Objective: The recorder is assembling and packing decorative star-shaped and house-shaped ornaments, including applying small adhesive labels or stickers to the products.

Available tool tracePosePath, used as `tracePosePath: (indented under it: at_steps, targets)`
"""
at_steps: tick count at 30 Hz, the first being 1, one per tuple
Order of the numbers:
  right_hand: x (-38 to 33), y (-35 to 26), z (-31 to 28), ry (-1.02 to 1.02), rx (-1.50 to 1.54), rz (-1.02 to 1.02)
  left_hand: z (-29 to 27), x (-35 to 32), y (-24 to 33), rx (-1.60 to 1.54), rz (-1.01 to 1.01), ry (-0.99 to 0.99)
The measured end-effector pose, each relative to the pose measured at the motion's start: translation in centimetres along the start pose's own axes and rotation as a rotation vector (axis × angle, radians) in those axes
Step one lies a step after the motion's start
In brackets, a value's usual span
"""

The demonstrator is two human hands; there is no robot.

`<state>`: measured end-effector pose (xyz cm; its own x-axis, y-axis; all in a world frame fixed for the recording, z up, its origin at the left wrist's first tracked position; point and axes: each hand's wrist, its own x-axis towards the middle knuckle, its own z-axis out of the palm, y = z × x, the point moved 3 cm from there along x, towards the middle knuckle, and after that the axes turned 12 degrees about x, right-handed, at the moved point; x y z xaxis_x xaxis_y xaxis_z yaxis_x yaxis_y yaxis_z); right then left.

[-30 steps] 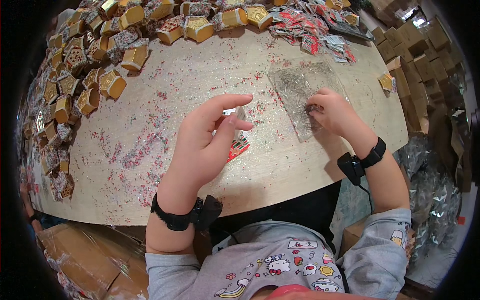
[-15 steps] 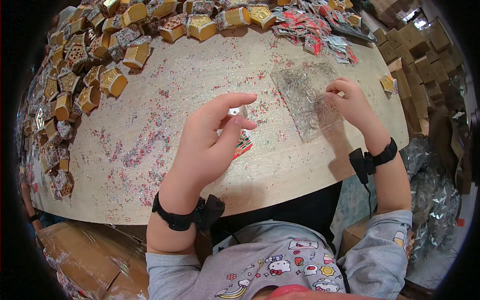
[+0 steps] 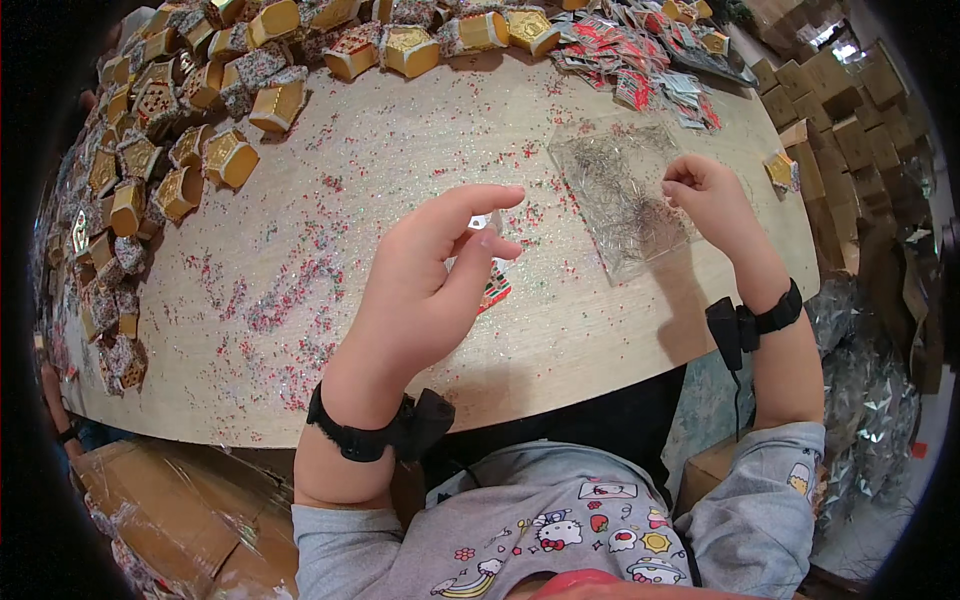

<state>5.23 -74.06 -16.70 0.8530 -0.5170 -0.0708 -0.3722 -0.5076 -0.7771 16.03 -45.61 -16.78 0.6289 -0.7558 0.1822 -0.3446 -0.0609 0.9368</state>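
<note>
Head view: left hand [image 3: 425, 275] curls round red-patterned piece [image 3: 496, 287], grip unclear. Right hand [image 3: 716, 205] beside flat, clear, strand-filled bag [image 3: 612, 190], hold uncertain.

Bright light falls on the pale table [image 3: 590, 345] from overhead and somewhat beyond it, so soft shadows spread toward the near edge below the left hand [image 3: 425, 285] and the right hand [image 3: 712, 205]. Small glints speckle the tabletop, and stronger glare flecks the plastic wrap [image 3: 870, 440] at the right. The middle is fairly sharp, while the fisheye lens bows the table's edge, squeezes the cartons [image 3: 835, 90] near the rim and leaves the corners black.
</note>
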Motion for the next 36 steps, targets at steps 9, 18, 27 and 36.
tracePosePath:
  at_steps: [9,18,27,36]
  targets:
    - [-1.1,-3.9,3.0,-0.143,0.494,0.061,-0.2,-0.1,0.2,0.061,0.015,-0.016]
    - [-2.5,-9.5,10.1,-0.284,0.995,-0.174,-0.8,0.2,0.4,-0.043,0.061,0.078]
    - [-3.4,-7.0,12.2,-0.273,1.316,-0.232,-0.3,0.3,-0.6,-0.038,-0.038,0.057]
    - [-3.6,-6.6,12.2,-0.402,1.368,-0.425,0.3,0.5,-1.1,-0.058,-0.144,0.060]
